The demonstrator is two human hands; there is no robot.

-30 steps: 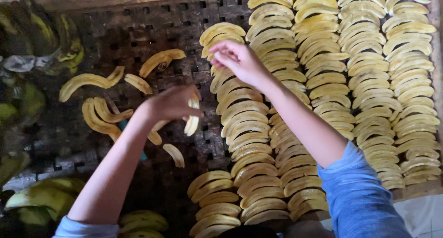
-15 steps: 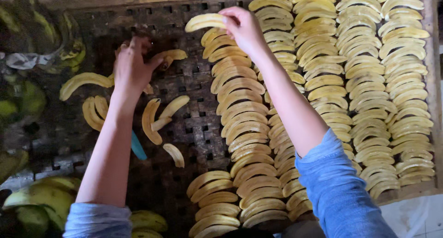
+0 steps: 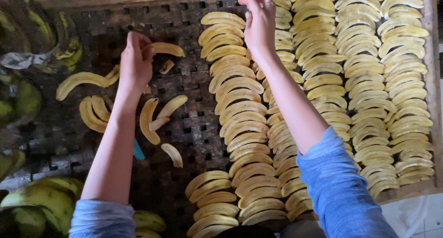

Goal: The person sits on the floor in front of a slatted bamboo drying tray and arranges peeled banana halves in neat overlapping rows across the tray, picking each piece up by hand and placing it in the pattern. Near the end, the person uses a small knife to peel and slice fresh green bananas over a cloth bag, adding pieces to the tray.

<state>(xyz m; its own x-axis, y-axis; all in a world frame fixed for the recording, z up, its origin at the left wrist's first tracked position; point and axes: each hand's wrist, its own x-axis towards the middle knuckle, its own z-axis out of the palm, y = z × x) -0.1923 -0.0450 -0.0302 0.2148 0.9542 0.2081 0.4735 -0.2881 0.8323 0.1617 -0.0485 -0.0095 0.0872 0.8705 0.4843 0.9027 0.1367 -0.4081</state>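
**Both hands at the far end of the rack**

While the left hand [image 3: 134, 62] reaches across the dark woven rack [image 3: 194, 127], its fingers pinch one end of a yellow banana slice [image 3: 167, 49]; the grip is closed on that slice, which lies near the rack's far edge, left of the rows. A short piece [image 3: 166, 66] lies just beside it. Loose slices [image 3: 159, 116] are scattered below the left forearm, and a long slice [image 3: 78, 80] lies further left. A blue object [image 3: 138, 151] shows partly from under the forearm; its kind cannot be told.

The right hand [image 3: 259, 23] is at the far end of the rack, between the first row [image 3: 235, 113] and the second row [image 3: 277, 136]. Its fingers are drawn together, pointing away from the person; whether they hold anything cannot be told. The top slice [image 3: 222, 18] of the first row lies just left of this hand.

Further rows [image 3: 369, 81] of overlapping slices fill the right part of the rack up to its wooden frame [image 3: 431, 58]. Unpeeled green-yellow bananas [image 3: 41, 201] lie at the near left. Both arms wear blue sleeves [image 3: 337, 187].
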